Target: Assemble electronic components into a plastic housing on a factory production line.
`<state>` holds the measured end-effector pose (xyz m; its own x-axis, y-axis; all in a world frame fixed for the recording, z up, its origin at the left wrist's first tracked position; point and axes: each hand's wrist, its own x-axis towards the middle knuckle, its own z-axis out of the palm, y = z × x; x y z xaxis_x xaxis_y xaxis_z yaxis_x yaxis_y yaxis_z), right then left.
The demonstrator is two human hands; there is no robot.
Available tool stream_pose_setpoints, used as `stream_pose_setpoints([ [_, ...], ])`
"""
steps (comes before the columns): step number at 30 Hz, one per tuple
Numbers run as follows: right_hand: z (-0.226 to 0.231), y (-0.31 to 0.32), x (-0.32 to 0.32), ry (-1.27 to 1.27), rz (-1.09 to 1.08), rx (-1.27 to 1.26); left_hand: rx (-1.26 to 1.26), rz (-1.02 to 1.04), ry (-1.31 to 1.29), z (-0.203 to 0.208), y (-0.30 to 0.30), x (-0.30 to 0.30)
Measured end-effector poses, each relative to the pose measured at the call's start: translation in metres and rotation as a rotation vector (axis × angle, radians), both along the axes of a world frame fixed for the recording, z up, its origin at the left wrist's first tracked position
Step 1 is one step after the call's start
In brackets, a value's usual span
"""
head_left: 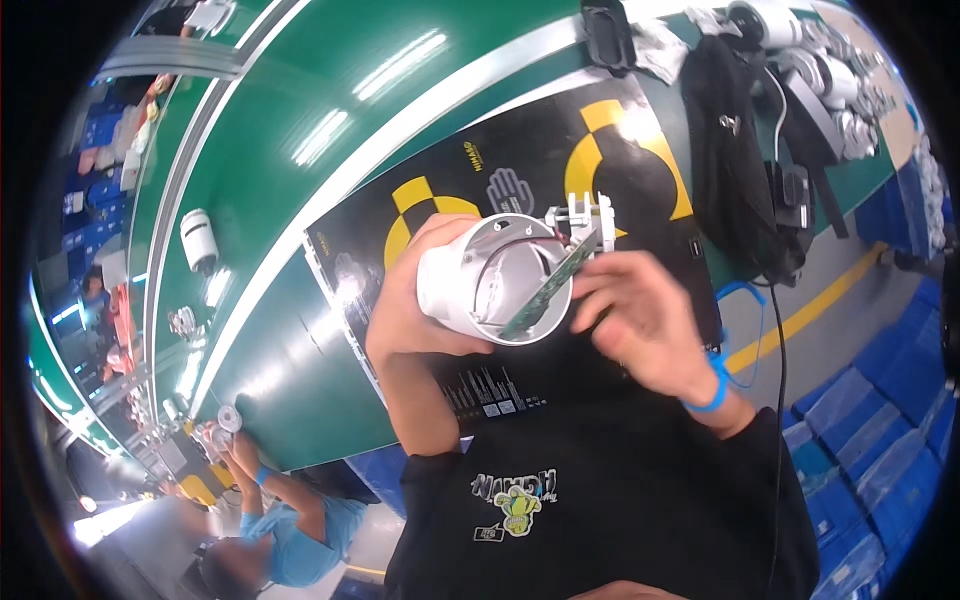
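I have the left hand (402, 305) wrapped around the side of a white metal can (445, 285), its fingers curled firmly against the wall. The can is above the black and yellow mat (350, 245), in front of the black shirt (620, 500), with its round open end showing toward me.

A green circuit board (545, 298) stands slanted in that opening, partly inside and partly sticking out past the rim. A thin dark wire (487, 262) curves inside the can, and a white bracket (590, 215) juts out at the far right of it.

My right hand (645, 315) is beside the board, fingers half bent and the thumb a little apart from them. The fingertips reach the board's edge, but I cannot tell whether they grip it. A blue band (712, 390) circles that wrist.

To the left, 1 white cylinder (198, 238) lies on the green table (265, 385).
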<state>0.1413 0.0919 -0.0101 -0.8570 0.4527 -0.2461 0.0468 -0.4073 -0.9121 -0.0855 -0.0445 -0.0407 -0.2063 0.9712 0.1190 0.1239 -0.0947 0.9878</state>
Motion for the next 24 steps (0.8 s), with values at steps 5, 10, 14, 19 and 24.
stream_pose_setpoints([
  [5,-0.007,-0.003,-0.016,-0.02,0.138,-0.49,-0.028,0.302,0.439,0.026,-0.005,0.035],
  [10,0.013,0.009,-0.028,-0.137,0.286,0.124,-0.051,0.468,0.79,0.062,-0.02,0.071],
  [14,0.025,0.022,-0.038,-0.152,0.603,0.226,-0.084,0.52,1.013,0.086,-0.036,0.084],
  [19,0.042,0.053,-0.04,-0.15,0.812,-0.032,0.022,0.842,1.031,0.081,-0.031,0.087],
  [24,0.037,0.064,-0.031,-0.276,0.689,0.319,0.039,0.403,1.015,0.05,-0.003,0.019],
])
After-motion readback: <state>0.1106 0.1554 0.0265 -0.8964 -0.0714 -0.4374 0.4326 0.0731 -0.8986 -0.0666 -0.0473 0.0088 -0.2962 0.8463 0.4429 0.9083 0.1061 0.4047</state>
